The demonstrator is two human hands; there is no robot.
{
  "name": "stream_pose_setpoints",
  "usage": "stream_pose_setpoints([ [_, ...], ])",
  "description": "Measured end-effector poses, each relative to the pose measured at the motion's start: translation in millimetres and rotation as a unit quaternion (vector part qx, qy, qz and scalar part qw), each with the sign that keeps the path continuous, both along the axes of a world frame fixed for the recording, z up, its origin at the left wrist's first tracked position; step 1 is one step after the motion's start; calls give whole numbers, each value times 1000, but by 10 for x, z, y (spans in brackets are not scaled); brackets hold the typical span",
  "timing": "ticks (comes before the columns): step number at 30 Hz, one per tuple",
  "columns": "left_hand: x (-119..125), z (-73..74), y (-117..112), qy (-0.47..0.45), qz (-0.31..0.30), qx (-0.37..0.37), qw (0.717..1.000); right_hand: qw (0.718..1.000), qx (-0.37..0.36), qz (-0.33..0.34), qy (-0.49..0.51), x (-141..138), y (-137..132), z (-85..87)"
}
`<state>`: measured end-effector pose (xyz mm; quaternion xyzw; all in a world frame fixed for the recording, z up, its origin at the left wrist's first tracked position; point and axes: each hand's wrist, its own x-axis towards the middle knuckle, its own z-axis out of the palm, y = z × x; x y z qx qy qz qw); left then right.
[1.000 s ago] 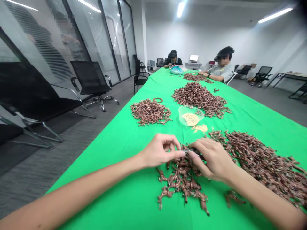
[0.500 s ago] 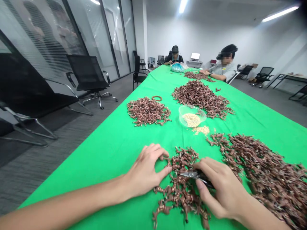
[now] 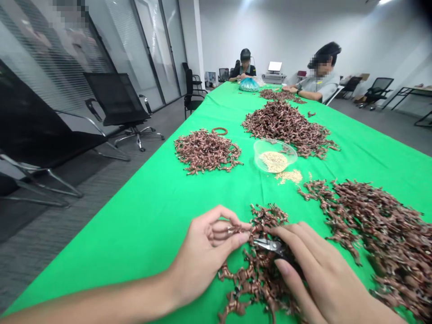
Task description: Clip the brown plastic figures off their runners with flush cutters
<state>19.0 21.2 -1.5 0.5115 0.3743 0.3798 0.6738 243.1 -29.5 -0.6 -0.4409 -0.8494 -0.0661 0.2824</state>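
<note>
In my left hand (image 3: 212, 247), thumb and fingertips pinch a small brown animal figurine (image 3: 236, 229), perhaps a horse. Most of it is covered by the fingers. My right hand (image 3: 317, 270) is wrapped round the dark handles of small pliers (image 3: 270, 244). Their silver jaws point left towards the pinched figurine, a short way from it. Below both hands lies a loose cluster of the same brown figurines (image 3: 243, 274), partly hidden by the right hand.
A large figurine pile (image 3: 381, 229) spreads at the right; others lie at the left (image 3: 207, 152) and farther back (image 3: 283, 123). A clear plastic bowl (image 3: 293, 158) holds pale small bits, with some spilled beside it. Two people sit farther along the green-covered table (image 3: 141, 225).
My left hand has turned and raised the figurine between its fingertips. The right hand and pliers have shifted slightly, jaws now parted a little. The view has tilted down.
</note>
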Motion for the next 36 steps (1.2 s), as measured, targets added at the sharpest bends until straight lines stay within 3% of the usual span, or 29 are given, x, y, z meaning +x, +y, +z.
stream_pose_setpoints([
  [7,-27,-29,21,3,-12,-22,1000,997,58,-21,-37,-65,-9,-70],
  [16,-65,23,33,65,-47,-19,997,999,12,-22,-31,-51,-22,-86],
  [25,-47,-12,48,-8,-55,-63,996,999,6,-20,-25,-22,-6,-96],
  [36,-75,-55,39,8,-62,-67,996,999,3,-22,-29,-3,9,-87],
])
